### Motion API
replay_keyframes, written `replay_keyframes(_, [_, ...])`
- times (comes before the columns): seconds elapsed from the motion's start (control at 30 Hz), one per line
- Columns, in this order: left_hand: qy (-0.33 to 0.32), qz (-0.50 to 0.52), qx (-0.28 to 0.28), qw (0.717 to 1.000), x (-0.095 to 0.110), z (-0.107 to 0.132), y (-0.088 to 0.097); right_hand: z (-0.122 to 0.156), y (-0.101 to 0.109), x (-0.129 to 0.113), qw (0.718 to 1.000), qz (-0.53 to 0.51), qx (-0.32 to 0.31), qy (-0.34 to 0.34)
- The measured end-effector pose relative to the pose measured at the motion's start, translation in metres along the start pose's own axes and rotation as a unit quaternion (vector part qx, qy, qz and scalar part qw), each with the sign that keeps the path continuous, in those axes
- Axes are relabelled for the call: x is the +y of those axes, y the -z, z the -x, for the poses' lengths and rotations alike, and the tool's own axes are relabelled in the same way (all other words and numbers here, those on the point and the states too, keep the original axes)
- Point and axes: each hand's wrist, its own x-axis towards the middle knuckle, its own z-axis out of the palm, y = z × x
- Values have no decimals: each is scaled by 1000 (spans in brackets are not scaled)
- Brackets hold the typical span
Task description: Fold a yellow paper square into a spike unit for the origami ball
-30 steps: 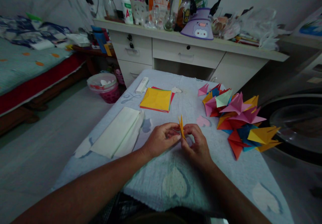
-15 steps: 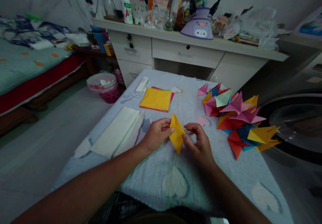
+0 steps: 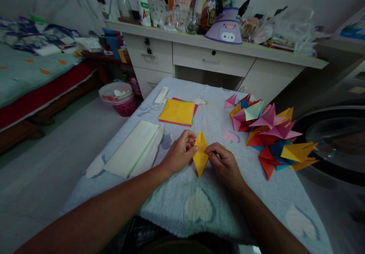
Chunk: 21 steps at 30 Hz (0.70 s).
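Between my hands is a piece of yellow origami paper (image 3: 200, 156), folded into a narrow diamond with one point toward the far side and one toward me. My left hand (image 3: 182, 149) pinches its left corner, thumb on top. At the right corner, my right hand (image 3: 224, 162) grips the edge between thumb and fingers. Beyond them lies a stack of square origami paper (image 3: 176, 112), yellow on top with red and green edges showing. Off to the right sits a heap of folded paper pieces (image 3: 268, 119) in pink, red, blue, yellow and pale green.
A pale folded sheet (image 3: 132, 147) lies left of my arms on the cloth-covered table (image 3: 196, 227). A small white box (image 3: 161, 96) is near the far left edge. Behind stands a white desk (image 3: 211, 58) crowded with jars and bags; a pink bin (image 3: 122, 103) is on the floor.
The right hand's fingers have closed onto the right corner of the yellow paper. The diamond has turned slightly and now lies more squarely toward the camera.
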Motion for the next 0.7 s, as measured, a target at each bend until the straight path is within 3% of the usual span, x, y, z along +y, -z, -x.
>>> replay_keyframes(0.43, [49,10,-22,999,-2,-5,5,-1,8,5,993,98,-42,50])
replay_keyframes(0.7, [-21,-117,-19,993,-1,-5,9,-3,8,10,991,119,-33,53])
